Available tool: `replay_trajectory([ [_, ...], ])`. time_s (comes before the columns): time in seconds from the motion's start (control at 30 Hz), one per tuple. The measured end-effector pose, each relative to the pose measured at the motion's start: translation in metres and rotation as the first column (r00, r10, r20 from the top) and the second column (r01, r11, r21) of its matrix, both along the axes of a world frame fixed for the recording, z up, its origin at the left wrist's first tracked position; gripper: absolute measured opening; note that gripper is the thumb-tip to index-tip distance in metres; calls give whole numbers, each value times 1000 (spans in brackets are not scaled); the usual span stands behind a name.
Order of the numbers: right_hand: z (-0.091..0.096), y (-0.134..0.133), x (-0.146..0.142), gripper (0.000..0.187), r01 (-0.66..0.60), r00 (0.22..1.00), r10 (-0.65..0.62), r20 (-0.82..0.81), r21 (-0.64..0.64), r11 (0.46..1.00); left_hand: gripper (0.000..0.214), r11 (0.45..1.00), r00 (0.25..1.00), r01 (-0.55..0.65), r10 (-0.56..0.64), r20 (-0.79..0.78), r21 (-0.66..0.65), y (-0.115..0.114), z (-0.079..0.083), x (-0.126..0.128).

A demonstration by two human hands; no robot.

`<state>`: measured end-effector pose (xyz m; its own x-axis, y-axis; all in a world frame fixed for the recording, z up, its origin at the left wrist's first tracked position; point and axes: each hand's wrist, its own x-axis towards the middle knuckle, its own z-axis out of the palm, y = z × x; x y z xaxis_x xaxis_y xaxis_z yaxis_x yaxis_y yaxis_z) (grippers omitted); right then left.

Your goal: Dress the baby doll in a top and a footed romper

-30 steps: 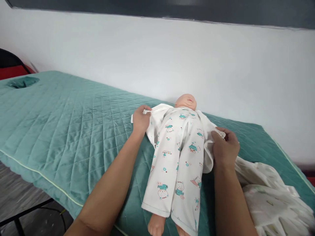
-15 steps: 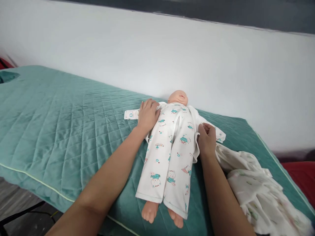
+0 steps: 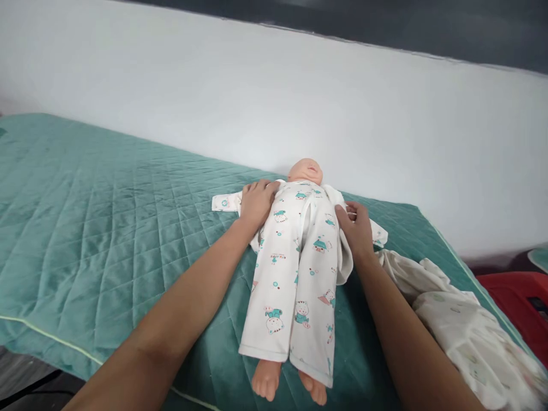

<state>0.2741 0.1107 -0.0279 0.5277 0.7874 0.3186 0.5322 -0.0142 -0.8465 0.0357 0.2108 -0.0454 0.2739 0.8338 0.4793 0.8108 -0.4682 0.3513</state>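
A baby doll (image 3: pixel 305 170) lies on its back, its head toward the wall and its bare feet toward me. Long white trousers (image 3: pixel 274 285) printed with bears and houses cover it from the upper chest to the ankles. Beneath them is a white long-sleeved top (image 3: pixel 226 202), its sleeves spread to both sides. My left hand (image 3: pixel 258 202) rests flat, fingers out, on the sleeve and chest side at the left. At the opposite side, my right hand (image 3: pixel 357 225) touches the trousers' edge and sleeve, thumb and fingers apart; some fingertips are hidden.
The doll lies on a green quilted mattress (image 3: pixel 128 228) against a white wall (image 3: pixel 257 91). Crumpled white printed cloth (image 3: pixel 462 325) lies right of my right forearm. Beyond the mattress's right edge is a red object (image 3: pixel 514 297).
My right hand has loosened from its pinch and shifted slightly up and left, against the doll's side. The left hand stays at the other side. The view has shifted a little.
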Motion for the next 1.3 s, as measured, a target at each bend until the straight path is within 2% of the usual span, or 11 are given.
replay_trajectory([
  [0.13,10,26,-11,46,-32,999,36,33,-116,993,44,999,998,-27,26,-49,-24,1,2,1],
  [0.27,6,31,11,34,-25,973,46,228,-95,995,45,994,991,-93,87,-99,-52,5,5,-5],
  [0.37,-2,22,44,38,136,921,-78,382,-125,983,47,982,986,-148,137,-97,-121,11,9,-15],
  [0.47,-8,10,66,41,295,883,-201,425,-168,941,48,961,981,-182,163,-105,-208,15,12,-22],
  [0.63,-8,-3,54,42,239,785,-223,577,49,970,45,961,985,-167,153,-81,-221,10,13,-21],
  [0.73,-6,-3,35,42,122,749,-182,637,137,983,43,971,987,-154,143,-68,-185,6,12,-19],
  [0.83,-8,1,21,48,-63,742,34,669,18,998,41,968,985,-167,154,-82,-185,5,11,-17],
  [0.93,-13,5,18,57,-113,708,198,678,-167,979,41,969,982,-183,171,-81,-167,5,9,-16],
  [1.03,-14,8,29,63,-21,710,170,684,-220,975,42,972,981,-186,176,-79,-143,4,8,-16],
  [1.17,-11,11,48,51,128,771,88,631,-289,949,42,973,979,-196,187,-83,-122,1,8,-17],
  [1.3,-14,9,53,49,123,787,88,611,-294,948,42,976,982,-179,169,-84,-123,-1,8,-18],
])
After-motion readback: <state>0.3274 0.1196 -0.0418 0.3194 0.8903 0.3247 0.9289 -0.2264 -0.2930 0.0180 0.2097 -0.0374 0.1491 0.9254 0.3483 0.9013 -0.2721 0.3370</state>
